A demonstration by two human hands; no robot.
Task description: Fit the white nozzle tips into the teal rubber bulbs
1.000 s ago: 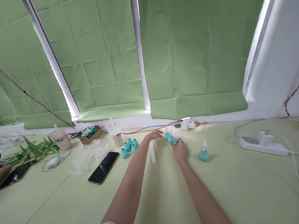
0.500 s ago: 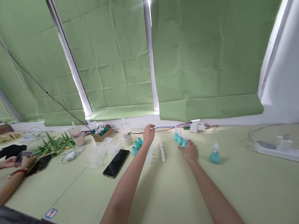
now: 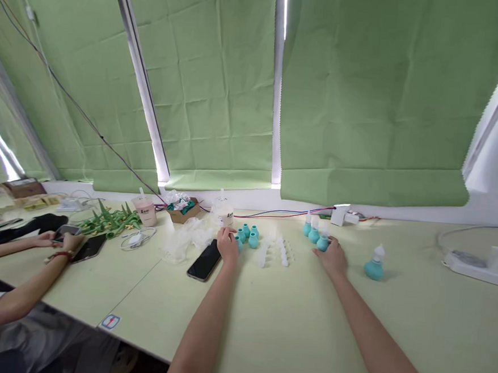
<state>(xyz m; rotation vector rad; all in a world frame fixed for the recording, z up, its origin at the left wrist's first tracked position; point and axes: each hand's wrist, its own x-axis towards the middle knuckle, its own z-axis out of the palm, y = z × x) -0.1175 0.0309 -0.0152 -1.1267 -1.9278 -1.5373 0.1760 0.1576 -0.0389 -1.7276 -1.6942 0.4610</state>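
My left hand [image 3: 228, 246] is curled against the left side of a small turquoise open-necked bottle [image 3: 239, 244], partly hiding it. Several more turquoise bottles [image 3: 253, 239] stand close by, their necks bare. My right hand [image 3: 333, 257] has its thumb and fingers around the nearest of three turquoise bottles with whitish pointed tops [image 3: 322, 243]. The other two [image 3: 313, 234] stand in a slanting row behind it. Between my hands lie rows of white translucent plastic pieces [image 3: 284, 251]. A squat turquoise bottle with a clear pointed top [image 3: 374, 268] stands alone to the right.
A black phone [image 3: 204, 260] lies left of my left hand. Crumpled clear plastic [image 3: 188, 239], a cup [image 3: 225, 214] and a cardboard box [image 3: 185, 212] are behind it. A power strip [image 3: 477, 266] is far right. At left, another person's hands [image 3: 64, 242] hold a phone.
My left hand has come down and left from above the white pieces to the open-necked bottles. My right hand stays at the nearest topped bottle. The view has turned slightly left.
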